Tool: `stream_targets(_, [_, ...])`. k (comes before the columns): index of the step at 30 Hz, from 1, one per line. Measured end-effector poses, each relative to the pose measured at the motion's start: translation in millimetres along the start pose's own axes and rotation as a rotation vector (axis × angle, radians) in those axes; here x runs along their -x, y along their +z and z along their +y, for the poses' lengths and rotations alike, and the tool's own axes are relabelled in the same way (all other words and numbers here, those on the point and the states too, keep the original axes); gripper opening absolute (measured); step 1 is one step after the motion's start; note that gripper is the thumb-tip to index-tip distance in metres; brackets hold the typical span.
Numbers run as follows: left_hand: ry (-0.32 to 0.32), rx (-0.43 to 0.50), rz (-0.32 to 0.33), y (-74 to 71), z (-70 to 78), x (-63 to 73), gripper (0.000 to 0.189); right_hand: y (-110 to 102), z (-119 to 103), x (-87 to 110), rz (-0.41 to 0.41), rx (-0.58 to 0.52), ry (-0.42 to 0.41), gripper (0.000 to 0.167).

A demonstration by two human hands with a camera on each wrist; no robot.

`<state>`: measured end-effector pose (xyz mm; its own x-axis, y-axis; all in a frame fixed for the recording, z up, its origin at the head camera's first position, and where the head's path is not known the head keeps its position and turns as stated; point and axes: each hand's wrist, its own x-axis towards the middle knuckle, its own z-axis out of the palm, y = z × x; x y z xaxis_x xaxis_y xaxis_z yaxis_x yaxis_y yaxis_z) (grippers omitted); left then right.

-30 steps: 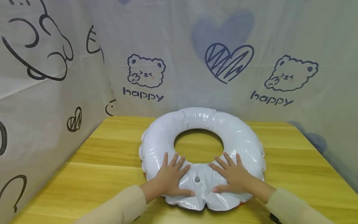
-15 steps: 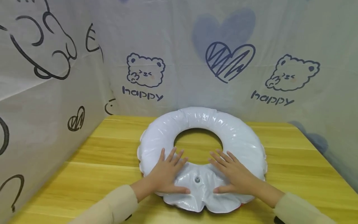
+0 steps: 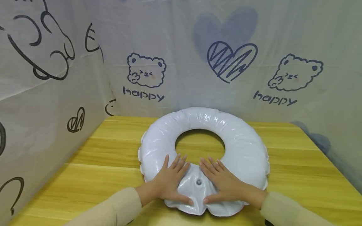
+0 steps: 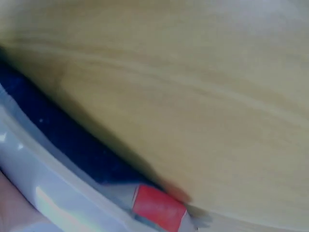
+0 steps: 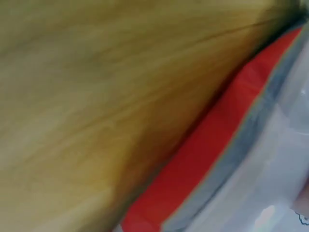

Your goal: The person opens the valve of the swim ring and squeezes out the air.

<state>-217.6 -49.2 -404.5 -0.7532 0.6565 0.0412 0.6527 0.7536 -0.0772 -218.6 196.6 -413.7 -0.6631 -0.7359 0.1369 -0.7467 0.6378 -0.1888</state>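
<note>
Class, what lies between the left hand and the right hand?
The head view shows a small round grey valve on the white inflatable plastic ring.

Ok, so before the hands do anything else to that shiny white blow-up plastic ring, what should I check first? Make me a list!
1. Shiny white plastic ring lying on the yellow wood-grain table: ok.
2. Bare left hand on the ring's near part: ok.
3. Bare right hand on the near part too, across from it: ok.
4. Small round grey valve uncovered, between the hands: ok.
5. Valve plugged: cannot tell, too small.
6. Near part smooth: not ok, it's creased.
</note>
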Motion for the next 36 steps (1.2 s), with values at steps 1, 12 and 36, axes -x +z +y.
stream_targets(1, [-0.001, 0.003, -0.008, 2.2, 0.1, 0.6, 0.113, 1.5, 0.0, -0.3, -0.018, -0.005, 0.012, 0.106])
stream_targets(12, [-0.009, -0.099, -0.045, 13.0, 2.8, 1.8, 0.113, 13.7, 2.4, -0.6, -0.08, 0.056, 0.025, 0.1])
stream_targets(36, [-0.054, -0.314, -0.164, 14.6, 12.8, -6.4, 0.118, 2.5, -11.1, -11.2, -0.306, 0.215, 0.074, 0.097])
